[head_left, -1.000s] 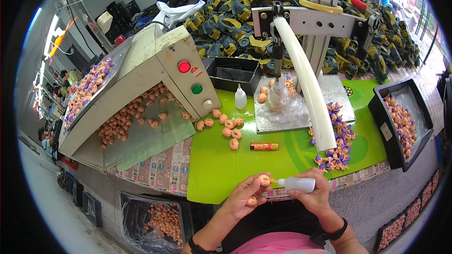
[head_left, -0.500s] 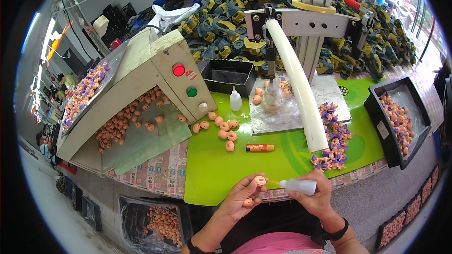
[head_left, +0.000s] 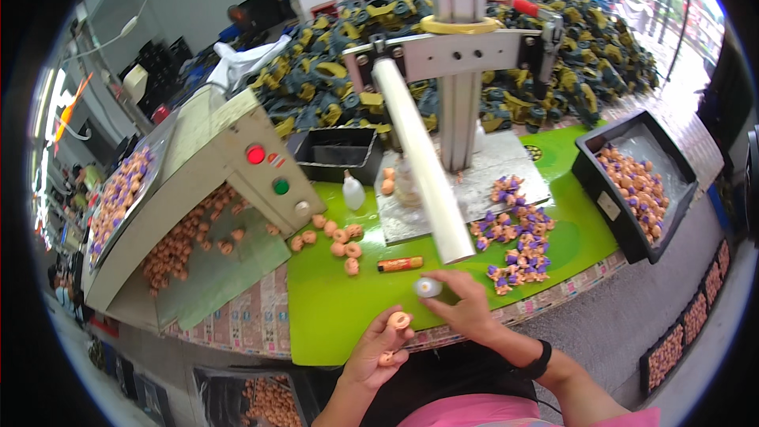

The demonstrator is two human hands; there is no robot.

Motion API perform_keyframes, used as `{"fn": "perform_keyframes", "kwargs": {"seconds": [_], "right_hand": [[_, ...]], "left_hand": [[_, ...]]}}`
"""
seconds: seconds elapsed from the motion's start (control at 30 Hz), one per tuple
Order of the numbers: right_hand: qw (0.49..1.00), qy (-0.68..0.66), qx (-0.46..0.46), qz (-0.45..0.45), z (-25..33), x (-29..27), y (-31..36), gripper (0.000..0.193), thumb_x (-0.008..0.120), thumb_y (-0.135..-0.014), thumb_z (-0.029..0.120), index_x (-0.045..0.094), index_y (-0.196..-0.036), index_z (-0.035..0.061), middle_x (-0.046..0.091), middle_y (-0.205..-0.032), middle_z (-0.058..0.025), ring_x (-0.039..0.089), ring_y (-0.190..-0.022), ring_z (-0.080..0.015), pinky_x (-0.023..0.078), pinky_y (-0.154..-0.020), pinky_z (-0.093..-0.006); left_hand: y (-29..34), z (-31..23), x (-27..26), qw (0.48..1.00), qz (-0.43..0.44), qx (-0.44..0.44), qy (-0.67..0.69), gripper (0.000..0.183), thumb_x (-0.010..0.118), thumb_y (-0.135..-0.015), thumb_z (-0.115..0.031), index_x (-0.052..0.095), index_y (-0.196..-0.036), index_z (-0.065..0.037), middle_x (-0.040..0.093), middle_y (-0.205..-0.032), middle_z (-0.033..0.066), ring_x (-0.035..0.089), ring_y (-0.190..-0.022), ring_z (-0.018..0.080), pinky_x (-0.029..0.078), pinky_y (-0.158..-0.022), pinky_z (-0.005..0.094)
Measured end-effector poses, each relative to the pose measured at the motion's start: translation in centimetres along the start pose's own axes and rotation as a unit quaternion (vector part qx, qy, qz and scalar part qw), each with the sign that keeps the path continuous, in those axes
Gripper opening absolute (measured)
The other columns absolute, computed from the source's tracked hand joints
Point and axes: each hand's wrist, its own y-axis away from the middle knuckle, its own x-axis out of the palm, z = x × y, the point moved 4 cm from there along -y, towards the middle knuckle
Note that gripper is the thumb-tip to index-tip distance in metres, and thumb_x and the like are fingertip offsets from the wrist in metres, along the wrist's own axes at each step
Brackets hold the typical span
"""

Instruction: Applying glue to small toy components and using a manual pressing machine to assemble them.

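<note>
My left hand [head_left: 368,354], low in the middle, is closed on small peach-coloured hollow toy heads. One head [head_left: 399,320] sits between thumb and fingertips with its hole upward; another head [head_left: 387,358] rests lower in the fingers. Just up and to the right, my right hand [head_left: 470,308] grips a white squeeze bottle [head_left: 428,289] just above the green mat. The bottle's orange-tipped nozzle faces up toward the view. Loose heads [head_left: 338,249] lie on the mat to the left. At the right lies a pile of small peach and purple figure bodies [head_left: 526,247].
A machine [head_left: 209,162] with red and green buttons stands left, heads beneath it. Mid-table are a press [head_left: 458,119] with a long white handle [head_left: 423,162], a second bottle [head_left: 353,191] and an orange tube [head_left: 400,264]. A black bin [head_left: 678,190] stands right; toy vehicles are heaped behind.
My right hand has moved left and up, tipping the bottle so its nozzle turns from the head toward the view. The left hand keeps its two heads. The whole view has shifted.
</note>
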Motion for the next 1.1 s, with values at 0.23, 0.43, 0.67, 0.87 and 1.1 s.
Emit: {"fn": "perform_keyframes", "kwargs": {"seconds": [0.23, 0.43, 0.67, 0.87, 1.1], "right_hand": [[0.985, 0.144, -0.092, -0.028, 2.8, -4.4, -0.4, 0.040, 0.072, -0.076, 0.010, 0.062, -0.114, 0.0082, 0.064, -0.114, -0.0106, 0.059, -0.103, -0.0296, 0.043, -0.089, -0.0392], [0.927, 0.373, -0.005, 0.045, 0.1, -8.2, -1.0, 0.017, 0.068, -0.074, 0.012, 0.064, -0.090, 0.0073, 0.064, -0.096, -0.0087, 0.057, -0.085, -0.0283, 0.042, -0.080, -0.0403], [0.982, 0.177, -0.057, -0.030, -0.3, -6.6, -2.6, 0.014, 0.067, -0.079, 0.004, 0.064, -0.092, 0.0026, 0.062, -0.086, -0.0110, 0.062, -0.075, -0.0260, 0.050, -0.066, -0.0370], [0.986, -0.123, 0.094, 0.062, 1.8, -5.9, 0.3, 0.018, 0.072, -0.082, 0.006, 0.066, -0.097, -0.0003, 0.066, -0.090, -0.0089, 0.067, -0.072, -0.0123, 0.052, -0.062, -0.0242], [0.985, -0.121, 0.065, 0.104, 4.0, -5.5, 1.8, 0.021, 0.077, -0.076, 0.005, 0.069, -0.095, 0.0003, 0.068, -0.086, -0.0099, 0.067, -0.072, -0.0143, 0.053, -0.063, -0.0254]], "left_hand": [[0.3, 0.1, -1.1, 1.000, -0.014, -0.017, 0.002, 0.041, 0.066, -0.090, -0.027, 0.054, -0.122, -0.004, 0.060, -0.109, 0.0090, 0.059, -0.090, 0.0140, 0.043, -0.052, 0.0177], [-0.2, 0.8, -0.8, 0.999, 0.007, -0.040, 0.000, 0.041, 0.066, -0.090, -0.026, 0.055, -0.122, -0.004, 0.060, -0.109, 0.0101, 0.059, -0.092, 0.0148, 0.044, -0.054, 0.0185], [-0.8, 2.7, 0.4, 0.996, 0.059, -0.059, 0.005, 0.037, 0.061, -0.093, -0.018, 0.053, -0.127, -0.007, 0.060, -0.110, 0.0086, 0.060, -0.095, 0.0139, 0.047, -0.059, 0.0186], [-1.1, 3.4, 0.9, 0.997, 0.018, -0.050, -0.053, 0.036, 0.056, -0.095, -0.012, 0.051, -0.130, -0.005, 0.059, -0.112, 0.0064, 0.062, -0.095, 0.0120, 0.053, -0.063, 0.0184], [-1.5, 3.6, 1.5, 0.995, 0.056, -0.035, -0.072, 0.033, 0.059, -0.094, -0.011, 0.055, -0.126, -0.004, 0.061, -0.107, 0.0074, 0.062, -0.092, 0.0118, 0.053, -0.062, 0.0184]]}}
